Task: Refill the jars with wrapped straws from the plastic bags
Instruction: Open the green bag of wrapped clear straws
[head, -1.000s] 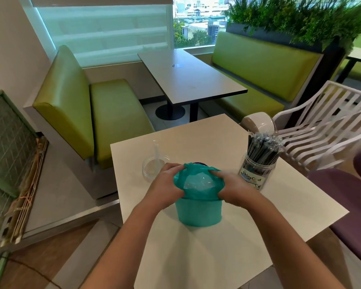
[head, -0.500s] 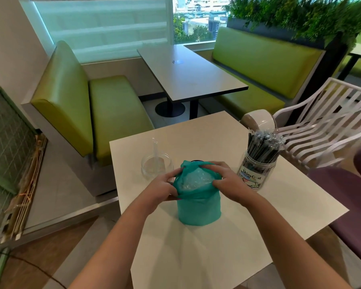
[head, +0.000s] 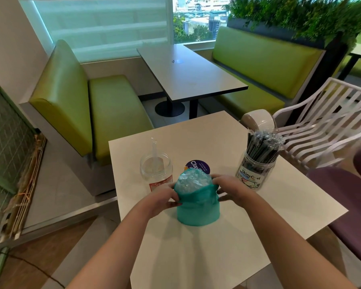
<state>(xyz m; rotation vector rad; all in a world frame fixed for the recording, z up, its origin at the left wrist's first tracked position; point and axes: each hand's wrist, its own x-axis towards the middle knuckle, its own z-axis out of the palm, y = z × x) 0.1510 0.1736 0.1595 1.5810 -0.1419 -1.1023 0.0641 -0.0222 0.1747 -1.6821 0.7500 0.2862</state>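
head view: left hand (head: 162, 196) fingers, right hand (head: 232, 187) fingers pinched closed on teal bag (head: 197, 207) rim.

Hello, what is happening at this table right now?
A person is holding a teal plastic bag at its rim with the left hand and right hand, its mouth open on clear wrapped contents. One jar on the right is full of wrapped dark straws; the clear jar on the left is almost empty.
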